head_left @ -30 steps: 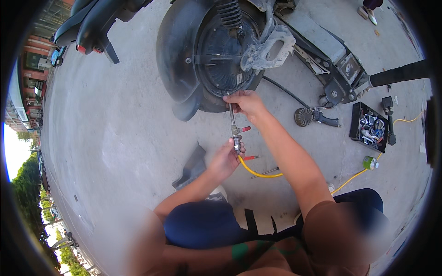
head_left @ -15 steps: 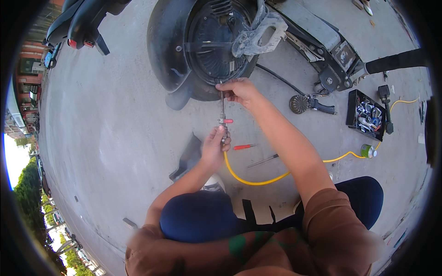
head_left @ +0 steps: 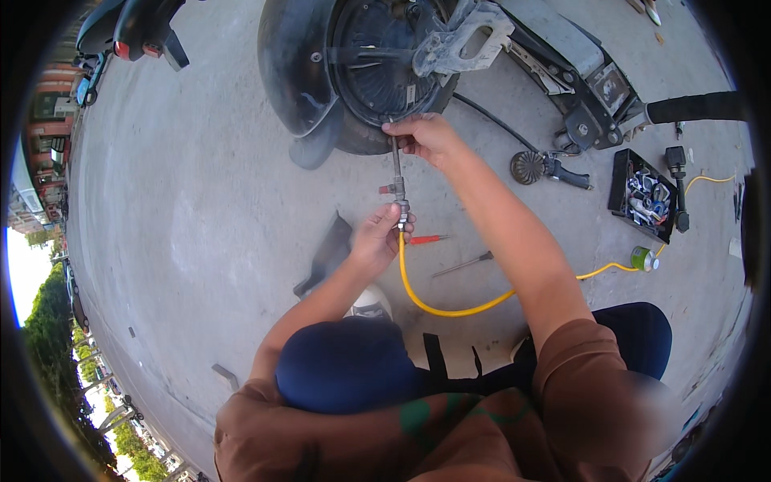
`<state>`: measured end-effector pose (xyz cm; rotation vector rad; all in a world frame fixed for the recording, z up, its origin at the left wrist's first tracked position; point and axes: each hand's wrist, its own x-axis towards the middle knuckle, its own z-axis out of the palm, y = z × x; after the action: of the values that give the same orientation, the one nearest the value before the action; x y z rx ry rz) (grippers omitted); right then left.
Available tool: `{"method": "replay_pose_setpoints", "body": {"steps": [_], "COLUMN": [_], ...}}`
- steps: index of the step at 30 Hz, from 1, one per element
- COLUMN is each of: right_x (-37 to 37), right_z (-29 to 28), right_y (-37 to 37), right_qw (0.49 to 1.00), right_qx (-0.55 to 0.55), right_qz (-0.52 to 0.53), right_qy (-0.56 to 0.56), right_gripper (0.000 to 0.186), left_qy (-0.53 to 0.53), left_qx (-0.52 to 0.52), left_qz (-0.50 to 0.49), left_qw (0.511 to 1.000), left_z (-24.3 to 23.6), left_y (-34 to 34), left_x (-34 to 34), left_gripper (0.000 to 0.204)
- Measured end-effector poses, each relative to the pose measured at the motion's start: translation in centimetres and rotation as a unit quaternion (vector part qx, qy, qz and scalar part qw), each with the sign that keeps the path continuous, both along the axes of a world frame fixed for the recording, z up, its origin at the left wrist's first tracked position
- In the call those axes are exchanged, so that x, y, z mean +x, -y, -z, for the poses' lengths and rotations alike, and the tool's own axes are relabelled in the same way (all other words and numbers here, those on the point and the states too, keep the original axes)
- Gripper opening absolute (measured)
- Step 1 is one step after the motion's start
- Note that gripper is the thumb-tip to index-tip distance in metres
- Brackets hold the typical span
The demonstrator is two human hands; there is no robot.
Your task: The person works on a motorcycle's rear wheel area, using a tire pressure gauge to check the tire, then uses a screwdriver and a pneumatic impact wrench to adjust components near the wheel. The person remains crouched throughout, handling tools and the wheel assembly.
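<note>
My left hand (head_left: 379, 241) is closed round the lower fittings of a metal air nozzle (head_left: 398, 183), just above where a yellow air hose (head_left: 438, 311) joins it. A small red valve lever (head_left: 386, 189) sticks out to the left of the nozzle. My right hand (head_left: 430, 138) pinches the nozzle's upper end at the lower edge of a black scooter wheel (head_left: 377, 76). The tip meets the wheel near the rim, but my fingers partly hide the contact. A black fender (head_left: 291, 80) curves round the wheel's left side.
To the right lie a floor jack (head_left: 590, 88), an air gauge gun (head_left: 538, 167), a black box of metal parts (head_left: 618, 185), a black power tool (head_left: 676, 181) and a green can (head_left: 642, 259). A red screwdriver (head_left: 430, 239) and a thin rod tool (head_left: 462, 264) lie near the hose.
The red valve lever pointed right and now points left. My left hand has shifted slightly up and right along with the nozzle, while my right hand stays at the wheel.
</note>
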<state>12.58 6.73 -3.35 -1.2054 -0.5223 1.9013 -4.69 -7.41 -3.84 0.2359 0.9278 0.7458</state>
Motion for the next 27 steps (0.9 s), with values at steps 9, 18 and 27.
{"method": "replay_pose_setpoints", "body": {"steps": [9,18,27], "right_x": [-0.3,-0.3,0.1], "right_z": [-0.5,-0.3,-0.5], "right_y": [-0.2,0.1,-0.1], "right_qw": [0.999,0.999,0.999], "right_qx": [0.004,0.021,0.013], "right_qz": [-0.018,-0.016,-0.028], "right_qy": [0.046,0.041,0.027], "right_gripper": [0.015,0.016,0.014], "left_qy": [0.102,-0.532,-0.155], "left_qx": [-0.096,0.336,0.101], "left_qz": [-0.06,0.128,-0.016], "left_qw": [0.988,0.767,0.983], "left_z": [-0.8,-2.3,-1.7], "left_y": [-0.8,-1.7,-1.9], "left_x": [-0.6,1.2,1.6], "left_gripper": [0.033,0.037,0.035]}}
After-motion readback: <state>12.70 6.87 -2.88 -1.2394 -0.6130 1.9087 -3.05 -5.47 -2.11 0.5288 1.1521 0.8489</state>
